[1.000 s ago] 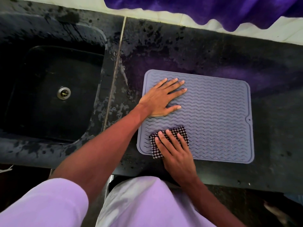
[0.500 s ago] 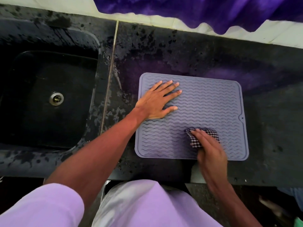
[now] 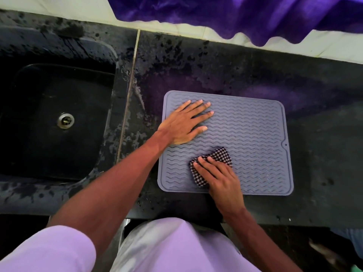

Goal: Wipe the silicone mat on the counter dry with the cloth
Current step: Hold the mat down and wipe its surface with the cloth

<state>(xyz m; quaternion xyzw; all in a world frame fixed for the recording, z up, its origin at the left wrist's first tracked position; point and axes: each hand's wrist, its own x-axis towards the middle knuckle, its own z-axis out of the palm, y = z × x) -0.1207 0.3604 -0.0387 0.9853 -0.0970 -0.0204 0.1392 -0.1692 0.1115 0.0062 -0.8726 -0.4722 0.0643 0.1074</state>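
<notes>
A grey silicone mat [image 3: 253, 134] with wavy ridges lies flat on the dark counter [image 3: 324, 134]. My left hand [image 3: 184, 124] rests flat on the mat's left part, fingers spread, holding nothing. My right hand [image 3: 218, 175] presses a folded black-and-white checked cloth [image 3: 220, 154] onto the mat's near middle. Part of the cloth is hidden under my fingers.
A black sink [image 3: 55, 118] with a metal drain [image 3: 65, 120] lies to the left of the mat. The counter around the mat's left and far sides is wet. A purple curtain [image 3: 235, 14] hangs over the back wall. The counter's front edge is just below the mat.
My right hand slid the cloth from the mat's near left to the near right, and has now come back toward the near middle. My left hand stayed flat on the mat.
</notes>
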